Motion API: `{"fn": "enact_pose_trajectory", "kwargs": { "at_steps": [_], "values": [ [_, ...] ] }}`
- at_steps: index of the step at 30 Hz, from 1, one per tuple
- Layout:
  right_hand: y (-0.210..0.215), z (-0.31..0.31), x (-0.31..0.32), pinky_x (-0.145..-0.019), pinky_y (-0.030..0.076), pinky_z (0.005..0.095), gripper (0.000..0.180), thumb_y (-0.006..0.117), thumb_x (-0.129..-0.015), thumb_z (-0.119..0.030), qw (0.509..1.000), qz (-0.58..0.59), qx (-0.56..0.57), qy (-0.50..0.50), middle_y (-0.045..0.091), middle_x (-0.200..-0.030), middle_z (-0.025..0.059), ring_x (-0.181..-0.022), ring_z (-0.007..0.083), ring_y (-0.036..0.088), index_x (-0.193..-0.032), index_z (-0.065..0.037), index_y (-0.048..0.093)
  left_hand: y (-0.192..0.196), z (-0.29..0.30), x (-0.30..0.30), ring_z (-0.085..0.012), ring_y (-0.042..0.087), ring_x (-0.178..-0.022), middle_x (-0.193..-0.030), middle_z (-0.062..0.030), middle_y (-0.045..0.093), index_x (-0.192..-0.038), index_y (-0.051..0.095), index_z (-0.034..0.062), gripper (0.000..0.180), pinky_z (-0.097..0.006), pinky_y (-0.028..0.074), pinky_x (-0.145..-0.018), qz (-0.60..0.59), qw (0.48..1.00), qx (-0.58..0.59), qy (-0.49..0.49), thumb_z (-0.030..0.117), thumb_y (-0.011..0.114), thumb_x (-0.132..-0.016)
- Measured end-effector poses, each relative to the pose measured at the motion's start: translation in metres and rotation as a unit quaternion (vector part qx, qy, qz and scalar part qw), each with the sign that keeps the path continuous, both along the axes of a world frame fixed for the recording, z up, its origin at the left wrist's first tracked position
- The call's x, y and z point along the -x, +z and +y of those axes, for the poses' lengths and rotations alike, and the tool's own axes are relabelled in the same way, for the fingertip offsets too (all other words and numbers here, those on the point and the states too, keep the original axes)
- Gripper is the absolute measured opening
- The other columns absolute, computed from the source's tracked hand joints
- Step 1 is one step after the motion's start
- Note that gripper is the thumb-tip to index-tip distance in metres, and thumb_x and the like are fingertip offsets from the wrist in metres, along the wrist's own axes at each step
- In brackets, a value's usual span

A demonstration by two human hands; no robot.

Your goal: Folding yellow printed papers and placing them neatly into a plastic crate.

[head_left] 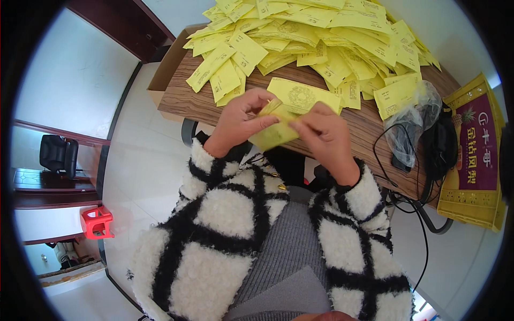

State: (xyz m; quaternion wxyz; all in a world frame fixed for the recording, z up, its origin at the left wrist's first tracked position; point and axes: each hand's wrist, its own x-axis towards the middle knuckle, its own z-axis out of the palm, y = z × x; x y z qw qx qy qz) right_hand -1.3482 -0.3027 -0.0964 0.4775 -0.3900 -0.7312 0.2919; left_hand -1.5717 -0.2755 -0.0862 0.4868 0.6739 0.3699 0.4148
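Observation:
My left hand (235,123) is closed on a thin yellow paper envelope (272,137), pinching a folded part of it between thumb and fingers. My right hand (327,137) pinches the same envelope at its right side, and the paper between the hands is partly blurred. Just behind them, a stack of yellow envelopes (302,96) with a round printed pattern lies near the table's front edge. A large heap of similar yellow printed envelopes (321,32) covers the back of the table.
The wood-grain table (369,134) carries a clear plastic bag (404,136) and a black bag (441,142) at the right, with black cables hanging off the edge. A yellow crate (474,206) stands at far right. A cardboard box (166,75) is behind left; a red stool (97,222) stands left.

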Motion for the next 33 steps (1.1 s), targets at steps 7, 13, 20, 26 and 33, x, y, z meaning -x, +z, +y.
{"fn": "enact_pose_trajectory", "kwargs": {
  "at_steps": [7,13,20,26,33],
  "values": [
    [-0.015,0.016,-0.014,-0.054,0.033,0.0222,0.019,0.068,-0.094,-0.012,0.954,0.253,0.079,-0.142,0.049,-0.067,-0.0061,-0.062,0.0036,0.041,-0.083,0.003,0.065,-0.015,0.015,0.027,-0.0054,0.061,-0.091,-0.106,-0.0030,0.067,-0.121,0.056,-0.0009,0.034,-0.020,0.049,-0.080,-0.024,0.993,0.114,0.018,0.003,0.069,-0.089],
    [-0.033,0.026,-0.026,-0.051,0.030,0.0217,0.025,0.068,-0.094,-0.015,0.955,0.197,0.135,-0.174,0.047,-0.062,-0.0077,-0.058,0.0023,0.036,-0.078,0.002,0.062,-0.016,0.046,0.027,-0.0040,0.061,-0.081,-0.094,0.0003,0.066,-0.122,0.057,0.0008,0.034,-0.017,0.049,-0.068,0.026,0.995,0.061,0.073,0.000,0.067,-0.089],
    [-0.047,0.032,-0.036,-0.050,0.033,0.0284,0.036,0.070,-0.090,-0.024,0.963,0.073,0.152,-0.212,0.043,-0.054,0.0012,-0.052,0.0084,0.035,-0.070,0.003,0.057,-0.008,0.089,0.015,-0.0034,0.052,-0.066,-0.078,0.0042,0.054,-0.114,0.061,0.0016,0.027,-0.019,0.043,-0.058,0.148,0.986,-0.034,0.075,0.002,0.068,-0.088],
    [-0.039,0.028,-0.035,-0.054,0.041,0.0396,0.039,0.067,-0.090,-0.034,0.953,-0.068,0.150,-0.253,0.055,-0.059,0.0151,-0.053,0.0292,0.052,-0.073,0.001,0.061,-0.019,0.108,0.007,-0.0075,0.050,-0.066,-0.075,0.0032,0.051,-0.109,0.064,0.0035,0.025,-0.024,0.043,-0.061,0.309,0.944,-0.101,0.052,0.010,0.071,-0.086],
    [-0.042,0.027,-0.040,-0.059,0.044,0.0447,0.038,0.066,-0.089,-0.034,0.948,-0.147,0.149,-0.242,0.061,-0.068,0.0190,-0.066,0.0391,0.058,-0.073,0.000,0.061,-0.018,0.101,0.005,-0.0154,0.056,-0.084,-0.088,-0.0025,0.058,-0.112,0.065,0.0055,0.033,-0.029,0.047,-0.076,0.363,0.926,-0.094,0.043,0.018,0.074,-0.084]
  ]
}}
